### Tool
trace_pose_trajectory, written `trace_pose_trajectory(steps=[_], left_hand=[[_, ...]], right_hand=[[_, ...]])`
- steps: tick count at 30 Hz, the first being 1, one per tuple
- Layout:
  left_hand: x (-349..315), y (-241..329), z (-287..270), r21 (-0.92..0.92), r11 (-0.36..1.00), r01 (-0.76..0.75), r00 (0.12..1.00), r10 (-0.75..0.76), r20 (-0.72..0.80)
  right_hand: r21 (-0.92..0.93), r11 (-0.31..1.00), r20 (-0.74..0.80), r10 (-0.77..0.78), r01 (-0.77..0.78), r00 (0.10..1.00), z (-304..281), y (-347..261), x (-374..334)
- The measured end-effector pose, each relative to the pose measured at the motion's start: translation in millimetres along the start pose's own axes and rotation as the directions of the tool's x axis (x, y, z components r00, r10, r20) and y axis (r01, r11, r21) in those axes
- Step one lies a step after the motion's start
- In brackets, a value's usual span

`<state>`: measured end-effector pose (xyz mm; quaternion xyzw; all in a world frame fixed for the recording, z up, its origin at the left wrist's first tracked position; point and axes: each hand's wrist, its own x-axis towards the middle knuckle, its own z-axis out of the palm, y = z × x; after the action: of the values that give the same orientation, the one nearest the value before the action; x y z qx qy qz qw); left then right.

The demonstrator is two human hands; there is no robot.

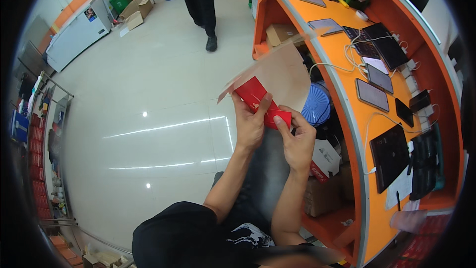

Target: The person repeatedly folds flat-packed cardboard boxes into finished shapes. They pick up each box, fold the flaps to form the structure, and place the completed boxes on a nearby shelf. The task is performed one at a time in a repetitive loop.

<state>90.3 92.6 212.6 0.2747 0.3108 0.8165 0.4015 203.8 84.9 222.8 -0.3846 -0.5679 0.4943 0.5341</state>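
In front of me I hold a red folded card piece (pixel 252 89) with pale marks on its face. My left hand (pixel 249 126) is closed on its left part, thumb across the front. At the lower right end, my right hand (pixel 299 144) pinches it between thumb and fingers. A large pale sheet (pixel 285 72), blurred at its edges, stands out behind the red card toward the upper right. Whether the sheet and the card are joined, I cannot tell. The fingers behind are partly hidden.
On my right curves an orange counter (pixel 342 52) with phones (pixel 372 94), laptops (pixel 390 156) and cables. A blue ribbed round thing (pixel 316 104) and boxes (pixel 325 196) sit beneath it. A person in black trousers (pixel 198 0) stands ahead; a white chest freezer (pixel 79 34) is far left.
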Motion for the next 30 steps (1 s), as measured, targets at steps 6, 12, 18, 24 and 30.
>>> trace_pose_trajectory(steps=[6, 12, 18, 24, 30], left_hand=[[-2.1, 0.7, -0.2, -0.113, 0.993, 0.02, 0.998, -0.028, -0.065], [4.3, 0.1, -3.6, -0.152, 0.985, 0.085, 0.996, -0.086, 0.002], [0.8, -7.4, -5.8, -0.075, 0.996, 0.038, 0.999, -0.04, -0.028], [-1.3, -5.7, -10.0, 0.055, 0.993, 0.1, 0.988, -0.106, 0.109], [-1.5, -5.6, -15.8, 0.075, 0.991, 0.115, 0.982, -0.125, 0.139]], right_hand=[[-0.333, 0.925, -0.055, -0.213, 0.183, 0.976, 5.3, -2.3, -1.4], [-0.352, 0.917, -0.103, -0.24, 0.19, 0.965, 6.4, -6.4, 0.6], [-0.293, 0.918, -0.097, -0.305, 0.266, 0.947, 7.3, 4.7, 6.3], [-0.354, 0.889, 0.007, -0.306, 0.289, 0.952, -2.6, 1.7, 7.4], [-0.359, 0.88, 0.08, -0.304, 0.312, 0.949, -8.9, -8.9, 9.0]])
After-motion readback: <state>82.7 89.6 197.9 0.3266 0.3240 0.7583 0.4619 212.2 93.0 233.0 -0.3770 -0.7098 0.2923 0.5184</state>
